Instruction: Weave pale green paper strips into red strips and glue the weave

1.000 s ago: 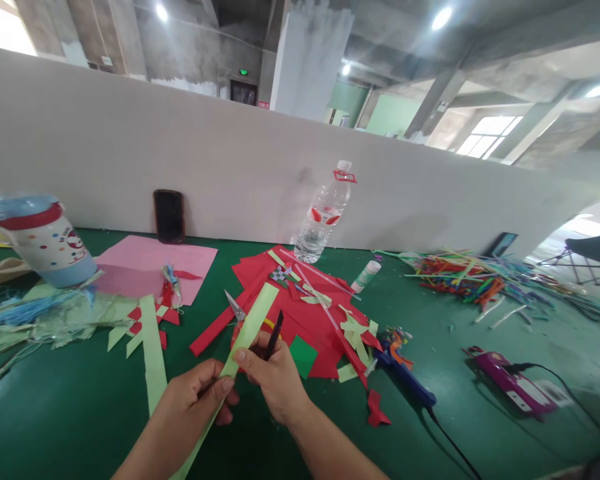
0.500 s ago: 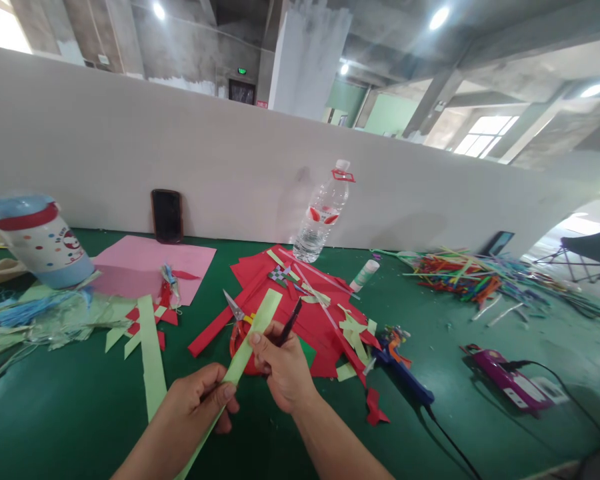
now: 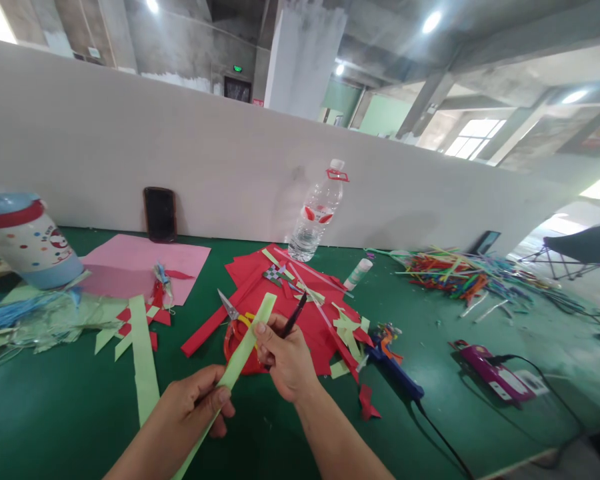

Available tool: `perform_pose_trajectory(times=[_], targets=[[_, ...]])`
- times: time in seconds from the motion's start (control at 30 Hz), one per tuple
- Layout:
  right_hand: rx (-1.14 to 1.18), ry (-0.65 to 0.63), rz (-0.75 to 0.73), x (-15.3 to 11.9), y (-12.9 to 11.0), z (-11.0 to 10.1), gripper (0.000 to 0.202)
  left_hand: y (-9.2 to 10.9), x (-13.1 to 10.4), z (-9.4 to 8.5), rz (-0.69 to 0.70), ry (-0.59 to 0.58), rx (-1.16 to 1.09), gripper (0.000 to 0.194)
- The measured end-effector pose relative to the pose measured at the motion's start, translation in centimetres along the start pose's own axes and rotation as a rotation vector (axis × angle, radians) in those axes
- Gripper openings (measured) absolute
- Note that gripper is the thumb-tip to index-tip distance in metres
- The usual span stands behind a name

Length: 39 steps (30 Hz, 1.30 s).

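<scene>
A long light green paper strip (image 3: 243, 349) slants up between my hands. My left hand (image 3: 196, 407) pinches its lower part between thumb and fingers. Nearer the upper end, my right hand (image 3: 286, 353) grips the strip's edge and also holds a dark pen-like tool (image 3: 296, 315), its tip pointing up. Behind the strip lie orange-handled scissors (image 3: 229, 308), partly hidden, on red paper sheets (image 3: 313, 327). Another green strip (image 3: 144, 360) rests on the table to the left of my hands.
Around the green table (image 3: 300, 433) stand a bottle (image 3: 316, 217), a cup (image 3: 35, 243), a phone (image 3: 161, 215) and a glue stick (image 3: 359, 273). A blue corded tool (image 3: 397, 373), a purple device (image 3: 493, 373) and a heap of colourful sticks (image 3: 450, 273) are at right.
The green strip looks narrower, as if turned or folded lengthwise. My hands have barely moved. The whole view has shifted slightly, with the table objects appearing a little further left.
</scene>
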State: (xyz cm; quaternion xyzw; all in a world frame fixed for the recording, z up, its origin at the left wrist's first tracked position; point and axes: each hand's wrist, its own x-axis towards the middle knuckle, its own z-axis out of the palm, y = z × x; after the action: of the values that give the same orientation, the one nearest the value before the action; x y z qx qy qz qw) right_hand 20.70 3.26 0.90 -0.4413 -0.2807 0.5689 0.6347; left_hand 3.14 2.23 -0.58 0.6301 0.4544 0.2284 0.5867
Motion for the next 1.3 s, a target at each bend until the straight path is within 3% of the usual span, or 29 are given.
perform_pose_trajectory(times=[0.27,0.37,0.47,0.6,0.83,1.0,1.13,1.23,1.3], targets=[[-0.02,0.0,-0.01,-0.3,0.2,0.2,0.046,-1.0,0.5,0.0,-0.049,-0.134,-0.162,0.031],[-0.067,-0.079,0.015,-0.9,0.7,0.8,0.042,-0.9,0.5,0.0,-0.051,-0.083,-0.263,0.045],[-0.11,-0.129,0.021,-1.3,1.3,1.2,0.042,-0.6,0.3,0.0,-0.05,-0.037,-0.198,0.041],[-0.13,-0.12,0.013,-1.2,1.5,1.1,0.043,-0.6,0.3,-0.1,-0.067,-0.031,-0.073,0.044],[-0.136,-0.158,0.066,-0.7,0.7,0.4,0.045,-0.8,0.3,-0.4,-0.045,-0.062,-0.058,0.041],[-0.115,-0.104,0.026,-0.1,0.5,-0.1,0.046,-1.2,0.3,-0.4,-0.034,-0.058,0.018,0.042],[-0.121,-0.073,0.014,-0.3,0.8,0.1,0.046,-1.3,0.4,-0.3,-0.049,-0.065,-0.082,0.045],[-0.12,-0.118,0.033,-0.7,1.1,0.5,0.046,-0.9,0.4,-0.4,-0.063,-0.024,-0.174,0.056],[-0.115,-0.155,0.052,-1.0,1.2,0.8,0.044,-0.5,0.4,-0.5,-0.083,0.021,-0.173,0.052]])
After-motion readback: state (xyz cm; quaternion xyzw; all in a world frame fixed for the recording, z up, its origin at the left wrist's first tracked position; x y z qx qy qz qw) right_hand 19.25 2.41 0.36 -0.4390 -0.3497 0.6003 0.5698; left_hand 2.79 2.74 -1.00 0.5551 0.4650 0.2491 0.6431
